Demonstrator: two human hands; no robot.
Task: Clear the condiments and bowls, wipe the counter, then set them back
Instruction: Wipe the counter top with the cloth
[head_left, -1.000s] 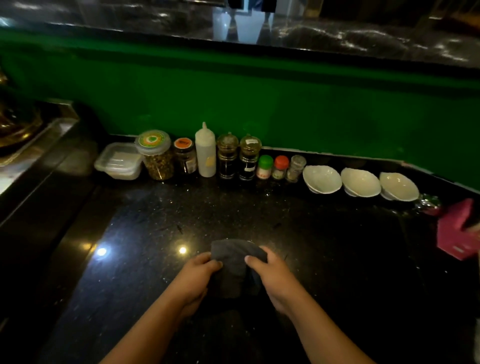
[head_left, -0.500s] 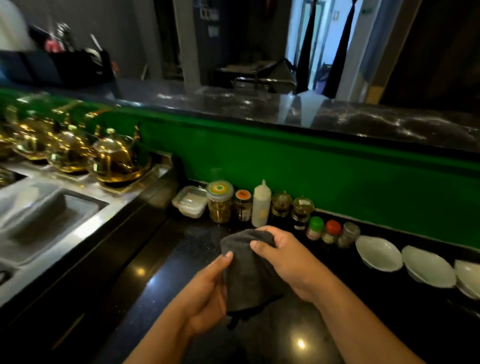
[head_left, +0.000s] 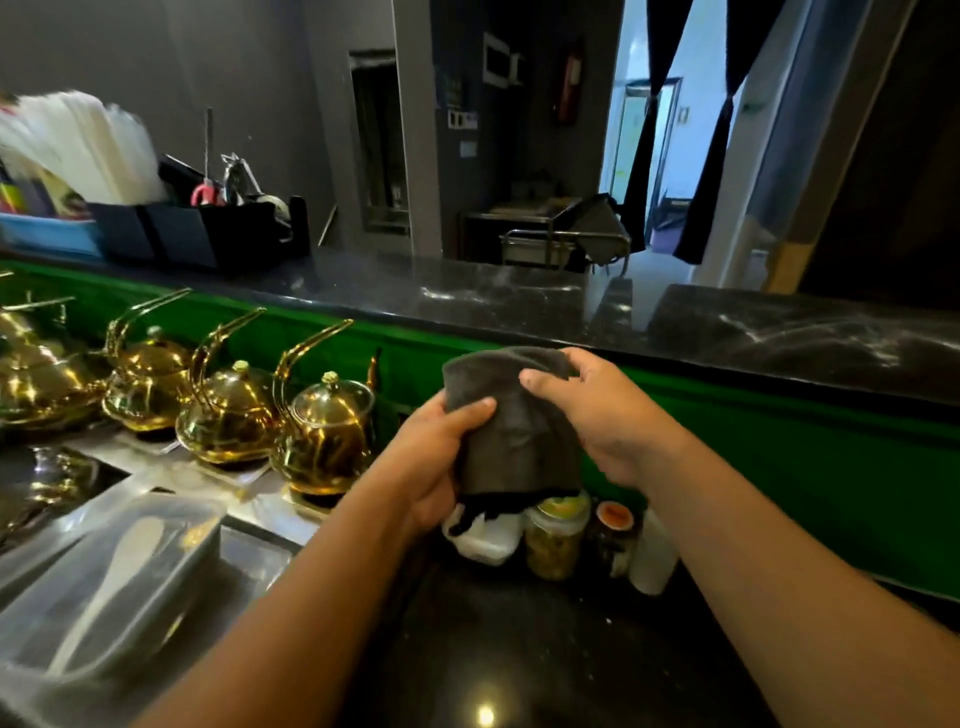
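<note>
1. My left hand (head_left: 441, 457) grips the left side of a dark grey cloth (head_left: 514, 431) at the centre of the frame. The thumb lies across the front and the fingers curl round behind.
2. My right hand (head_left: 597, 410) grips the upper right of the cloth, with the thumb on the front and the fingers wrapped over the top edge.
3. The hands are close together, each clamped on the cloth and not touching one another (a strip of cloth shows between the two thumbs).
4. The cloth is held up, clear of the black counter (head_left: 519, 649), in front of the green panel (head_left: 779, 467). It hangs bunched, with a darker trim along its lower edge.
5. Condiments stand in a row at the back of the counter against the green panel, just below the cloth in the frame. From the left:
   - a clear plastic tub (head_left: 485, 543);
   - a big jar (head_left: 556, 540) with a green-and-yellow lid;
   - a small jar (head_left: 613, 535) with an orange lid;
   - a white bottle (head_left: 654, 561), partly hidden by my right forearm.
6. At the left of the frame, a row of gold teapots (head_left: 322, 431) stands on a steel surface.
7. At the lower left is a lidded tray (head_left: 130, 571). It is too blurred for me to tell the contents.
8. A dark marble ledge (head_left: 519, 296) runs across the frame above the green panel. On it, at the upper left, sits a black organiser (head_left: 208, 228).
</note>
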